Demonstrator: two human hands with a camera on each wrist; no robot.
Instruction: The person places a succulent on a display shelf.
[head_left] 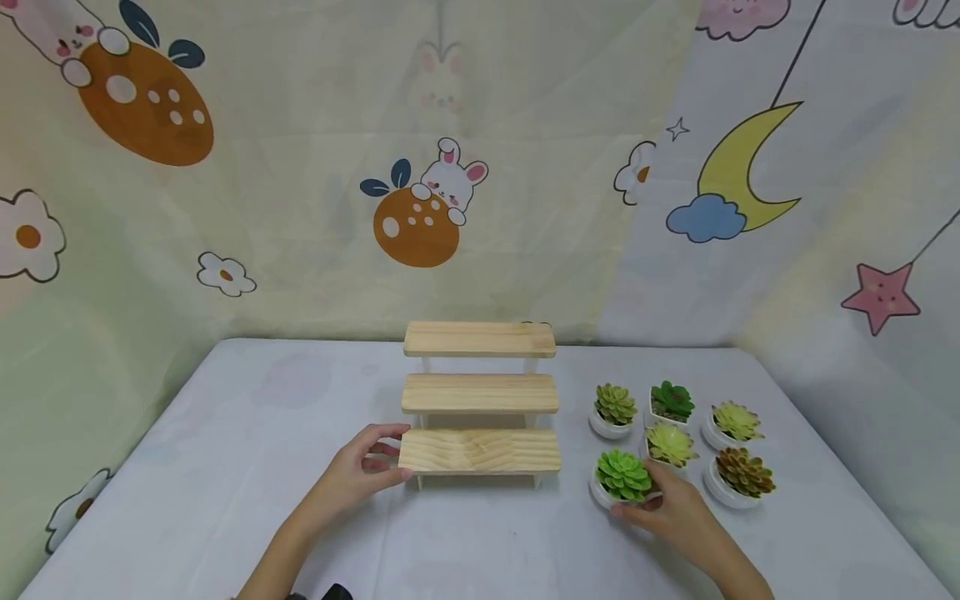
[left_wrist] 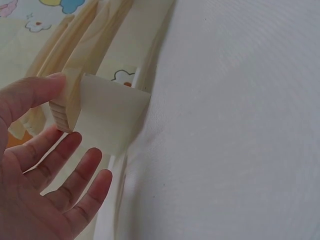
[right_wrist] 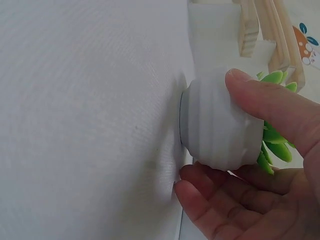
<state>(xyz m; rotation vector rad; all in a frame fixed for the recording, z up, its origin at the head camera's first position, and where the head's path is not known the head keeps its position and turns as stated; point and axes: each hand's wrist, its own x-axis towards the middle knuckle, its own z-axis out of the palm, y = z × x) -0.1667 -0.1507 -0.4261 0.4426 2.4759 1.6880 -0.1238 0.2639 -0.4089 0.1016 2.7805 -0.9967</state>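
A three-step wooden display stand (head_left: 480,450) with pale planks and white supports is at the middle of the table. My left hand (head_left: 356,464) holds the left end of its lowest plank between thumb and index finger; the other fingers spread below, as the left wrist view shows. To the right, my right hand (head_left: 678,512) grips a potted bright green succulent (head_left: 624,476). In the right wrist view its thumb lies on one side of the ridged white pot (right_wrist: 217,120), fingers on the opposite side. The pot's base is right at the tablecloth.
Around the held plant stand several other white-potted succulents: a pale green one (head_left: 670,443) just behind, a brown one (head_left: 742,473), a yellow-green one (head_left: 737,421), a dark green one (head_left: 672,401) and an olive one (head_left: 615,405). A printed cloth backdrop (head_left: 315,208) rises behind the table.
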